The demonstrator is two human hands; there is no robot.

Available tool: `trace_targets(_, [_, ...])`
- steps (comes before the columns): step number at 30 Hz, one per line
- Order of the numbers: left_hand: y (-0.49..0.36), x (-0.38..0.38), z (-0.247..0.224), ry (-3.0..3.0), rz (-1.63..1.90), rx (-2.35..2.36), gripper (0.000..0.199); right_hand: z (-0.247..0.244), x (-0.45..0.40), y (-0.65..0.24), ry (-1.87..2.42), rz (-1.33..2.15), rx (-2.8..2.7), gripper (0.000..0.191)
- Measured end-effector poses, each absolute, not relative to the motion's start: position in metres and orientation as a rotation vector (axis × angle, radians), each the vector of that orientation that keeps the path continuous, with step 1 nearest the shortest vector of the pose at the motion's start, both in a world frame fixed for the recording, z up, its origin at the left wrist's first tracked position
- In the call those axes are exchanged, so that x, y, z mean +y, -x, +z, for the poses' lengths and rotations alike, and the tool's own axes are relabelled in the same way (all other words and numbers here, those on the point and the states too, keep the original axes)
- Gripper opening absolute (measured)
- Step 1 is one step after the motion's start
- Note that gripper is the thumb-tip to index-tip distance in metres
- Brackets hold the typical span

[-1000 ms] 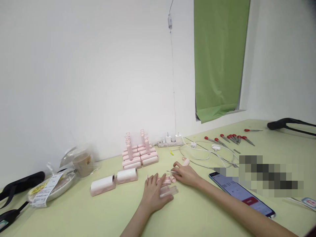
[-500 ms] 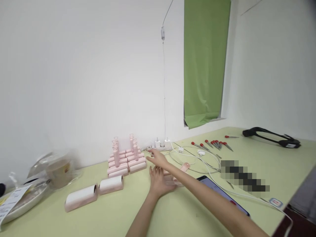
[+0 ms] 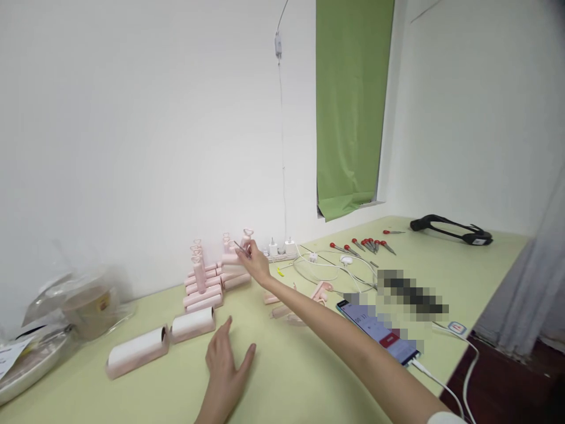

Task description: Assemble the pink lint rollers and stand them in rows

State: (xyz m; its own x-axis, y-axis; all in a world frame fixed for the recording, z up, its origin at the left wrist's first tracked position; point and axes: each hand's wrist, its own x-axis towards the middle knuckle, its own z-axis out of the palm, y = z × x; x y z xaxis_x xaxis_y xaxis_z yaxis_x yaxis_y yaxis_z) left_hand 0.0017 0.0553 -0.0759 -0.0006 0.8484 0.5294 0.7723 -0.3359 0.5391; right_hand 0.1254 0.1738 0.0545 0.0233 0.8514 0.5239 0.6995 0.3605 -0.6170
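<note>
My right hand reaches to the back of the table and grips a pink roller with a heart-shaped handle end, beside the stacked pink rollers. Something thin and dark also shows at its fingertips. My left hand is near the front, fingers spread, holding nothing, just right of two larger white rolls in pink holders. Pink and clear plastic parts lie under and beside my right forearm.
A phone with a cable lies at the right. Beyond it are white cables, a power strip, red-tipped tools and a black strap-like object. Bagged containers stand at the left.
My right hand has moved left to the pink rollers and gripped one, tilting it. My left hand has left the loose pink parts and come toward the front left. The view has shifted right.
</note>
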Motion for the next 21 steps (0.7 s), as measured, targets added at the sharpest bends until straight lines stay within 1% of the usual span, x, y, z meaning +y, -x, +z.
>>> trace_targets(3, [0.014,0.043,-0.068,-1.913,1.503,1.749,0.067,0.073,0.143,-0.139,1.3,0.178,-1.717,0.04])
trace_targets(5, [0.021,0.039,-0.063,-1.837,1.627,1.646,0.079,0.072,0.118,-0.143,1.246,0.198,-1.757,0.039])
trace_targets(6, [0.023,0.038,-0.061,-1.82,1.629,1.583,0.084,0.066,0.106,-0.144,1.223,0.226,-1.792,0.037])
trace_targets(8, [0.026,0.038,-0.061,-1.775,1.493,1.47,0.088,0.046,0.084,-0.143,1.191,0.307,-1.883,0.03])
trace_targets(11, [0.031,0.037,-0.066,-1.702,1.153,1.348,0.083,0.011,0.062,-0.138,1.18,0.423,-1.991,0.02])
trace_targets(14, [0.034,0.037,-0.067,-1.794,0.974,1.493,0.07,-0.007,0.056,-0.135,1.156,0.452,-1.996,0.016])
trace_targets(16, [0.035,0.038,-0.067,-1.846,0.893,1.649,0.063,-0.004,0.059,-0.135,1.097,0.514,-1.878,0.018])
trace_targets(19, [0.036,0.04,-0.067,-1.86,0.837,1.697,0.055,0.019,0.065,-0.143,0.971,0.609,-1.573,0.027])
trace_targets(20, [0.038,0.041,-0.067,-1.86,0.843,1.687,0.057,0.028,0.065,-0.148,0.93,0.622,-1.492,0.028])
trace_targets(21, [0.04,0.041,-0.067,-1.856,0.861,1.676,0.065,0.036,0.063,-0.154,0.898,0.621,-1.445,0.029])
